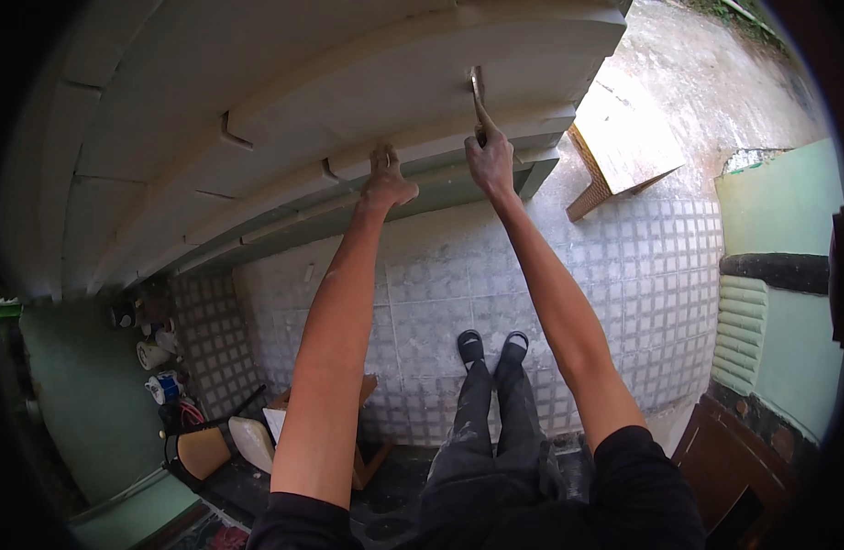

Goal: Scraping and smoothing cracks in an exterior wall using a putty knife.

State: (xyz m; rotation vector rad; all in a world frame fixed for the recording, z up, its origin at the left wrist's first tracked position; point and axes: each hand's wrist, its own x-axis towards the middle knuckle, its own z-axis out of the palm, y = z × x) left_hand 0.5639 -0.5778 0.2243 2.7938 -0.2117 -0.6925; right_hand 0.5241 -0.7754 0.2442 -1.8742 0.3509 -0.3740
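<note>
My right hand (490,165) is closed around the lower end of a slim, pale, scraper-like tool (479,96). The tool's upper tip meets the off-white face of a stepped moulding (376,87), and its exact kind is hard to make out. To its left, my left hand (385,181) holds nothing. Its fingers reach up, laid against the moulding's lower ledge, with the thumb pointing out to the right. Both hands look dusted with something whitish. Short dark gaps cut into the moulding's ledges left of my left hand.
A stool-like table (628,147) with a pale top and woven-look legs stands right of the moulding. Tiled floor (422,293) lies below, under my dark slippers. Pails (165,387) and a tan chair (202,451) stand at the left, a brown wooden panel (738,467) at the lower right.
</note>
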